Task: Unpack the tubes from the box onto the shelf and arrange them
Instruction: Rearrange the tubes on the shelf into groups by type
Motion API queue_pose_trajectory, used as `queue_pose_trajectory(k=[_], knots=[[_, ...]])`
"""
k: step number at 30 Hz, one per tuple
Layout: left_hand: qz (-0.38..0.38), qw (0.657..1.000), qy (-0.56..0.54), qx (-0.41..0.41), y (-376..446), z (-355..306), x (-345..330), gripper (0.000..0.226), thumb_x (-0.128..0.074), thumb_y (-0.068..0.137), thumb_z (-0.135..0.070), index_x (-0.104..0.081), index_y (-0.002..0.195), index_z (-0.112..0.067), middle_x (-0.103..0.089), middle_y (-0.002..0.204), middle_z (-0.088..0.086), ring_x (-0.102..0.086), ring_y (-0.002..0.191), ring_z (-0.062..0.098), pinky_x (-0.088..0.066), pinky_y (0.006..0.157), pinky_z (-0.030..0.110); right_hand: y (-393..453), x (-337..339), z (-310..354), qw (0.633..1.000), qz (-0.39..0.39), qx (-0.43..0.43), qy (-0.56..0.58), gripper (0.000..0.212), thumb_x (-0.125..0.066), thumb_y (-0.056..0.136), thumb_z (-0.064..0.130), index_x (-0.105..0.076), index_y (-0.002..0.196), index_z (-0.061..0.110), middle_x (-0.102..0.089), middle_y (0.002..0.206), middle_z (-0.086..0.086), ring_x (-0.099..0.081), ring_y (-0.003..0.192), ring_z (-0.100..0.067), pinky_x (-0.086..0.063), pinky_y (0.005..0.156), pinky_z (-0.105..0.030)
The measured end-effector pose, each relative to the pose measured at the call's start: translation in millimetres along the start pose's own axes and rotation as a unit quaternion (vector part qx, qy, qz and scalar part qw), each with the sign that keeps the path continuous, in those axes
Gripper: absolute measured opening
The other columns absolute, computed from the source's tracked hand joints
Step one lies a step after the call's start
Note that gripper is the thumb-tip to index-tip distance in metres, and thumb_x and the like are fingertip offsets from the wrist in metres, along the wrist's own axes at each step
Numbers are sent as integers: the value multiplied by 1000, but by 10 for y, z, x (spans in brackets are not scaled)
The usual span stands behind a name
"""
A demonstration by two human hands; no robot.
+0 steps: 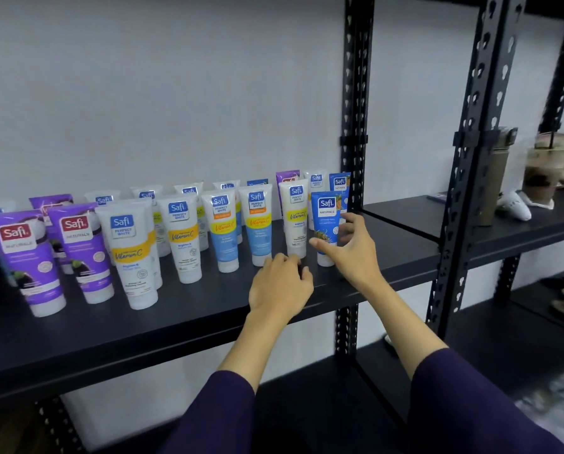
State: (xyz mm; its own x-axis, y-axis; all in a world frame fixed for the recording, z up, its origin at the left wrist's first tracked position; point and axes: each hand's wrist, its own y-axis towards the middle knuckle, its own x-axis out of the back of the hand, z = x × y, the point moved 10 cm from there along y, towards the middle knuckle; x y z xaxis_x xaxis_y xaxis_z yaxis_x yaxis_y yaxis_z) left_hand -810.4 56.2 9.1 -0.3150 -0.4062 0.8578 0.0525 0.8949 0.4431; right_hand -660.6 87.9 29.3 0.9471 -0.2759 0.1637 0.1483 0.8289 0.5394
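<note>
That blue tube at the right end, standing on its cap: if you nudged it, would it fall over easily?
Probably yes. The blue tube stands tall on a narrow white cap, so a sideways push would likely tip it, perhaps into the white tube close beside it. Its glossy plastic looks a little slippery. The right hand is cupped round it, fingers apart, seemingly steadying it.

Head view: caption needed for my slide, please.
Right hand cups a blue tube on the shelf; left hand rests nearby.
</note>
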Motion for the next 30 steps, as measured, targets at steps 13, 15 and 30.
queue_pose_trajectory(k=[13, 15, 30], knots=[[5, 1000, 19, 7, 11, -2, -36, 41, -34, 97, -39, -50, 128, -18, -55, 121, 4, -49, 109, 20, -47, 83, 35, 301, -206, -249, 992, 18, -35, -117, 49, -74, 80, 21, -53, 122, 6, -61, 120, -9, -59, 109, -18, -45, 82, -22], [4, 1000, 21, 8, 12, -3, -31, 41, -34, 97, -38, -50, 128, -17, -55, 121, 5, -50, 109, 20, -47, 83, 35, 323, -216, -259, 992, 20, -39, -119, 49, -74, 80, 21, -53, 122, 6, -61, 120, -9, -59, 109, -18, -45, 83, -23], [-5, 1000, -7, 16, 11, -6, 13, 34, -40, 97, -36, -56, 121, -18, -57, 114, 3, -53, 103, 18, -50, 81, 36, 255, 154, -336, 994, -78, -73, -32, 25, -55, 95, 20, -56, 115, 4, -63, 112, -7, -57, 96, -7, -40, 54, -4]])
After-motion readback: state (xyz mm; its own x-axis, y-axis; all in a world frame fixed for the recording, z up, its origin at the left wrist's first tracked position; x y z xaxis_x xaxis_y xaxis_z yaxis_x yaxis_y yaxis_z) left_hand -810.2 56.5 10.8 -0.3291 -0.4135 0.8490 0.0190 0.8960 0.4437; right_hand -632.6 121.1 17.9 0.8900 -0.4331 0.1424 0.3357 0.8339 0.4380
